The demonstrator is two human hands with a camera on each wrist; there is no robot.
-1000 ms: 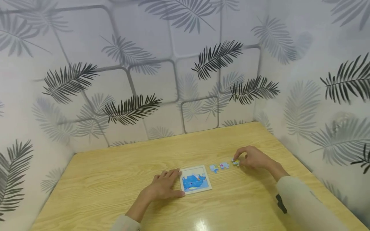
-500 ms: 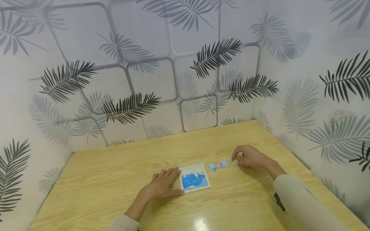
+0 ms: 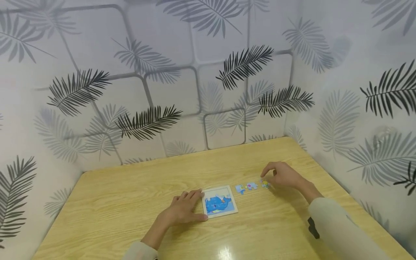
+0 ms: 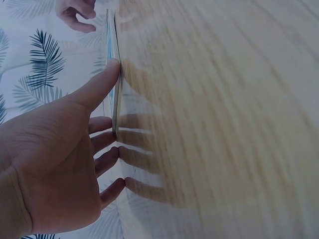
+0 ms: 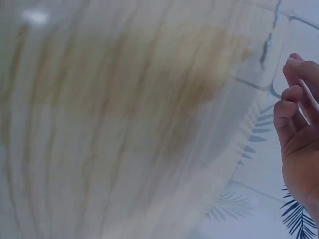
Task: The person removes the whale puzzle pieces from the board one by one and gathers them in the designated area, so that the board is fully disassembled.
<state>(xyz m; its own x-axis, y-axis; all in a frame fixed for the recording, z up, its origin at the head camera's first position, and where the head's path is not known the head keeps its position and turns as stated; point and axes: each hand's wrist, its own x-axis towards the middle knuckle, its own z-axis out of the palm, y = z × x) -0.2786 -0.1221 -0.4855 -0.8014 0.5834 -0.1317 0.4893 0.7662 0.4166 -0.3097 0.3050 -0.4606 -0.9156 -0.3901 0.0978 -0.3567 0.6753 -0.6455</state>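
A square white-framed puzzle board (image 3: 220, 216) with a blue whale picture lies on the table; its upper part is pale. The left hand (image 3: 186, 208) rests at the board's left edge, fingers spread, thumb at the lower left corner; the left wrist view shows the thumb (image 4: 102, 84) against its edge. Right of the board lie two pale blue puzzle pieces, one (image 3: 240, 189) nearer it and another (image 3: 251, 186) beside that. The right hand (image 3: 286, 176) hovers by a third piece with yellow (image 3: 265, 183), index finger bent, apparently holding nothing. In the right wrist view the hand (image 5: 301, 124) is off the table surface.
The wooden table (image 3: 130, 202) meets patterned walls (image 3: 169, 90) at the back and both sides. A small dark object (image 3: 313, 228) shows beside the right sleeve (image 3: 338, 224).
The right hand's fingers have lifted and parted from the yellow-marked piece, which shows more fully now. The left hand and the board have stayed in place.
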